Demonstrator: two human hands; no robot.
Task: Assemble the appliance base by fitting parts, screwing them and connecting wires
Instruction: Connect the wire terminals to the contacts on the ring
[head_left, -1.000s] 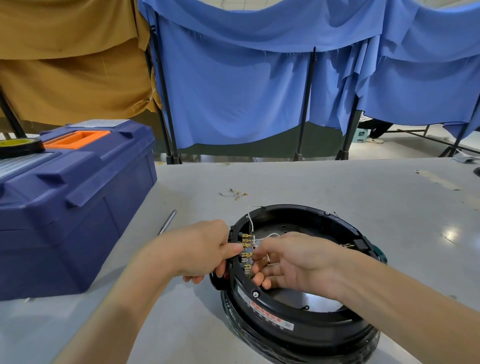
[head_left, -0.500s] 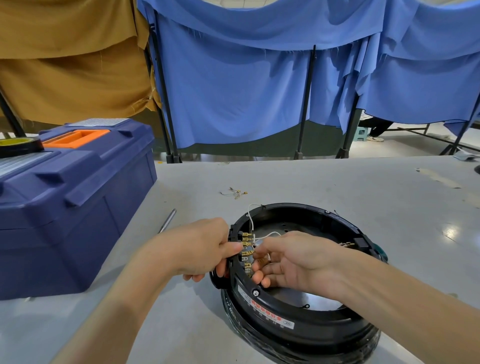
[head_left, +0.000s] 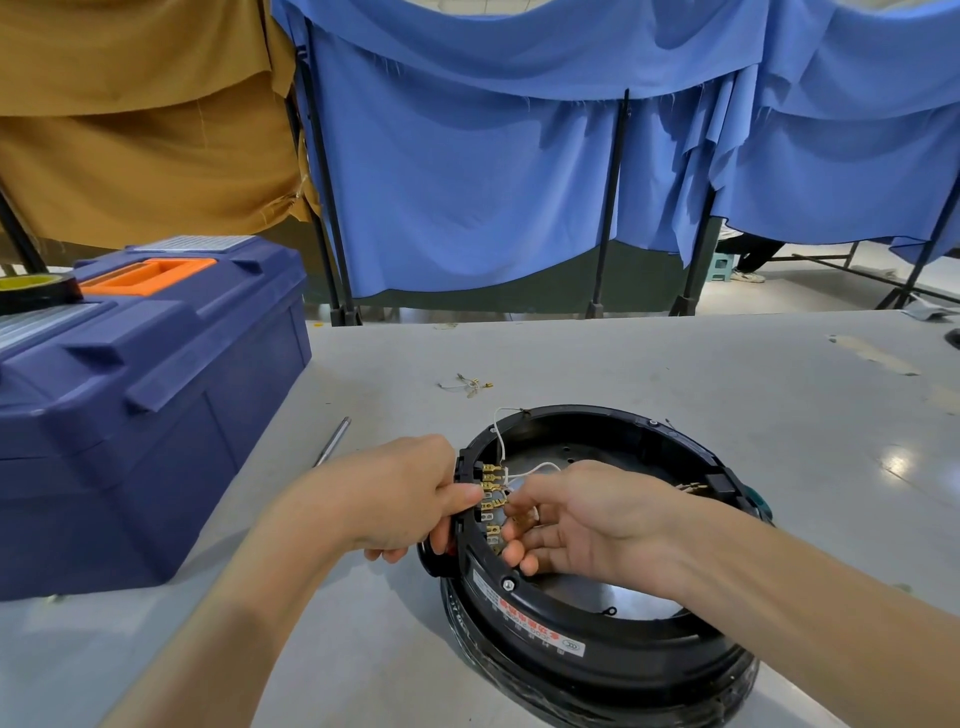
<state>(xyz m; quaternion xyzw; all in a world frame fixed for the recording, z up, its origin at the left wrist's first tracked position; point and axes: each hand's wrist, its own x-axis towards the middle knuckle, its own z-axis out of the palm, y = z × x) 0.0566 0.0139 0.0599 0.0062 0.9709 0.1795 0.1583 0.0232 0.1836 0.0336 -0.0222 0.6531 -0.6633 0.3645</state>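
The black ring-shaped appliance base (head_left: 670, 439) sits on the grey tabletop (head_left: 675, 364) right in front of the person, open side up, with a shiny metal plate showing inside. A white and red label (head_left: 527, 609) runs along its wall at about seven o'clock.

At the base's nine o'clock edge a row of brass terminals (head_left: 491, 486) stands just inside the rim. The left hand (head_left: 400, 499) grips the base there. Its thumb lies over the top of the rim beside the terminals and its fingers are curled round the outside.

The right hand (head_left: 587, 519) reaches inside the ring from three o'clock with its fingers curled. Thumb and forefinger are closed on the end of a white wire (head_left: 540, 466) close against the terminal row. I cannot tell whether it is seated on a tab. Another strand of white wire rises from the terminals to the rim at about eleven o'clock. A teal part (head_left: 756, 506) pokes out at the base's three o'clock side.

A thin metal rod (head_left: 332, 441) lies on the tabletop at ten o'clock from the base, near the left wrist. A few loose wire scraps (head_left: 467, 384) lie at twelve o'clock, a little beyond the rim.

A dark blue toolbox (head_left: 145, 415) with an orange handle stands well out at nine o'clock, with a roll of tape (head_left: 31, 288) on its lid. Blue curtains (head_left: 467, 182) and a tan cloth (head_left: 130, 130) hang behind the tabletop.
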